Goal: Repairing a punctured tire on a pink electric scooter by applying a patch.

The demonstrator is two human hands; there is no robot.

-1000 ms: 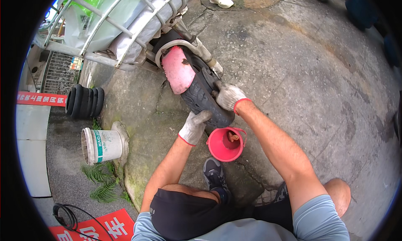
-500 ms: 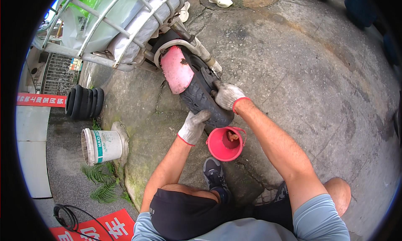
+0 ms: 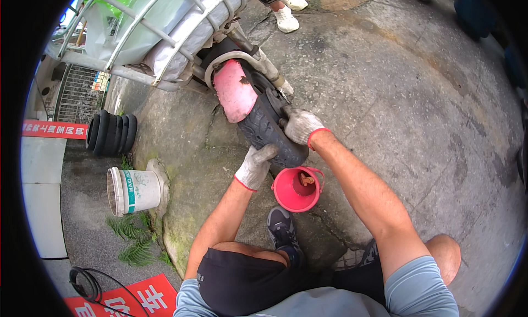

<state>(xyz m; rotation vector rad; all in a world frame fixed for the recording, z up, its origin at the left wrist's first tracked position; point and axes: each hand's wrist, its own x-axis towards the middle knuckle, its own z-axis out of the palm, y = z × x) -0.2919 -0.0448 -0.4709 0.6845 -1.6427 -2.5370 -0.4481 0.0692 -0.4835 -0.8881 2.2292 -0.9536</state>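
The left hand, in a grey work glove with a red cuff, lies against the near tread of a black scooter tyre, fingers curled together over the rubber. The right hand, gloved alike, is pressed on the tyre's far sidewall, close to the hub, fingers folded onto it; whether it grips anything smaller there cannot be told. The tyre thus sits between the two hands, touching both, its lower edge resting on the concrete ground. A worn pink mudguard covers the tyre's upper part, just beyond the left hand's fingertips (its paint is chipped at one spot). Directly below the right wrist, and just to the right of the left hand, stands a pink bucket with a small brownish object lying inside; it is just beside the tyre's lowest point, contact uncertain. Under the left forearm a dark sports shoe rests on the ground. Well to the left of the left hand a white bucket lies on its side with green fern fronds next to it, and beyond that a stack of black tyres. Above both hands a metal rack carries wrapped white and green bundles. Far beyond the right hand stands another person's white shoe.
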